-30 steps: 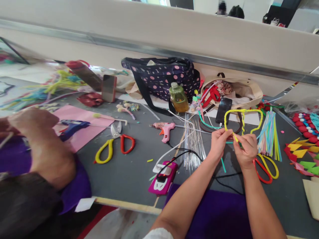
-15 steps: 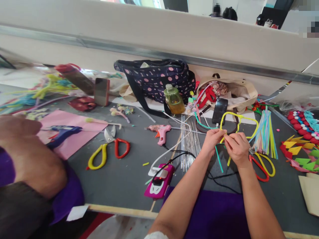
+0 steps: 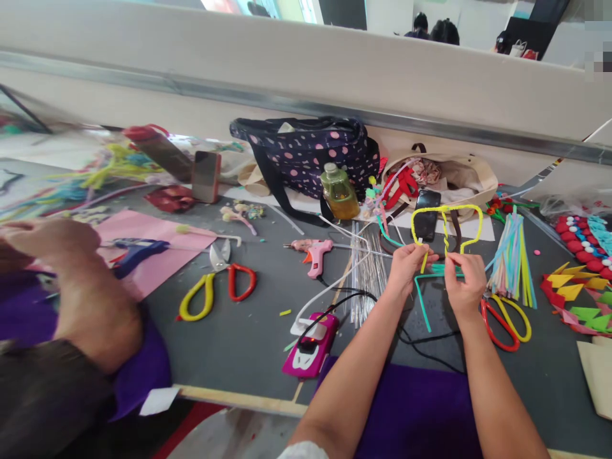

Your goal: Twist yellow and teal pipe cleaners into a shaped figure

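A yellow pipe cleaner (image 3: 471, 208), bent into two wide loops with a twisted stem in the middle, is held up between my hands. My left hand (image 3: 409, 266) is closed on its left end, whose tip sticks out below the fingers. With a pinch, my right hand (image 3: 465, 280) grips the bottom of the twisted stem. Bent green pipe cleaners (image 3: 422, 307) lie on the table under my hands. Beside my right wrist are scissors (image 3: 500, 325) with red and yellow handles. Behind the yellow loops lies a black phone (image 3: 427, 220).
A bundle of pastel pipe cleaners (image 3: 510, 255) stands right. Left of my hands are clear sticks (image 3: 366, 274), a pink glue gun (image 3: 313, 252) and a magenta power strip (image 3: 310, 354) with cords. A second pair of scissors (image 3: 234, 280) and a co-worker's arm (image 3: 95, 299) are farther left.
My hands have moved apart from fingertips touching. The yellow loops now stand more upright and spread, with the twisted stem in view. The camera view has shifted slightly left.
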Action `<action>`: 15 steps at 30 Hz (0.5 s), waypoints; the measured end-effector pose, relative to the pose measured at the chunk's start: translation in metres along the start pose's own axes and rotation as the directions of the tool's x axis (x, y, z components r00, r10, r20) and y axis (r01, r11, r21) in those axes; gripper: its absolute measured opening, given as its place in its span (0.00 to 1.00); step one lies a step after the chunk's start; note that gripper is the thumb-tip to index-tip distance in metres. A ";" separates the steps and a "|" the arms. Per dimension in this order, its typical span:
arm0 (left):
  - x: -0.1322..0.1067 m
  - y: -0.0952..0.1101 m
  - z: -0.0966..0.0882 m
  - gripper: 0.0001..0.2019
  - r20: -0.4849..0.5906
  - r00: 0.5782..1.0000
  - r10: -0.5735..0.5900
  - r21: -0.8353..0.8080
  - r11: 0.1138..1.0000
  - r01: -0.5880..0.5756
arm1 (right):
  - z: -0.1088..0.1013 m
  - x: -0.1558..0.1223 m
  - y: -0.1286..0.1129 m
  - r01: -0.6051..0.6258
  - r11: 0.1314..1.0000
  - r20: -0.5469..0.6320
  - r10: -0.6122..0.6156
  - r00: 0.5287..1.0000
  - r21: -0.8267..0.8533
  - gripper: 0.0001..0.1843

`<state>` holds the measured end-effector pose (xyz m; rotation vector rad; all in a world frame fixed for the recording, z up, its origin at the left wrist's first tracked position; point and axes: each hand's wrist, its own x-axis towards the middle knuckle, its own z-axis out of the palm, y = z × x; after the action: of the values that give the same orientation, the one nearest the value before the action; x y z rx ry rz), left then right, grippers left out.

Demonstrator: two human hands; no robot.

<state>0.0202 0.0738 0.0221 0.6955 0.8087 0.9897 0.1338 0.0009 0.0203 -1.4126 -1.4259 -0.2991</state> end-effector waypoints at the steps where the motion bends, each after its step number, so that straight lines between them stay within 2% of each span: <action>1: 0.000 0.001 0.000 0.16 -0.006 1.000 0.006 0.004 1.000 -0.006 | 0.000 0.000 0.001 -0.062 0.998 -0.050 0.063 0.997 0.006 0.06; 3: -0.001 0.002 0.000 0.16 -0.014 1.000 0.011 0.006 1.000 -0.011 | 0.000 0.000 0.003 -0.152 0.988 -0.127 0.153 0.980 0.016 0.07; 5: -0.002 0.003 0.001 0.16 -0.013 1.000 0.008 0.003 1.000 -0.008 | 0.000 0.001 0.004 -0.146 0.989 -0.142 0.144 0.979 -0.003 0.07; 10: -0.003 0.001 0.002 0.15 0.016 1.000 -0.003 -0.006 1.000 0.003 | -0.001 0.001 0.000 0.061 0.989 0.029 -0.057 0.998 -0.134 0.06; 15: -0.004 -0.002 0.003 0.14 0.055 0.998 0.043 0.010 0.999 -0.044 | 0.002 -0.001 -0.001 0.160 0.955 0.183 -0.115 0.976 -0.251 0.07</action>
<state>0.0227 0.0688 0.0230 0.7495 0.7540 1.0020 0.1316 0.0020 0.0193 -1.5849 -1.6738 -0.4860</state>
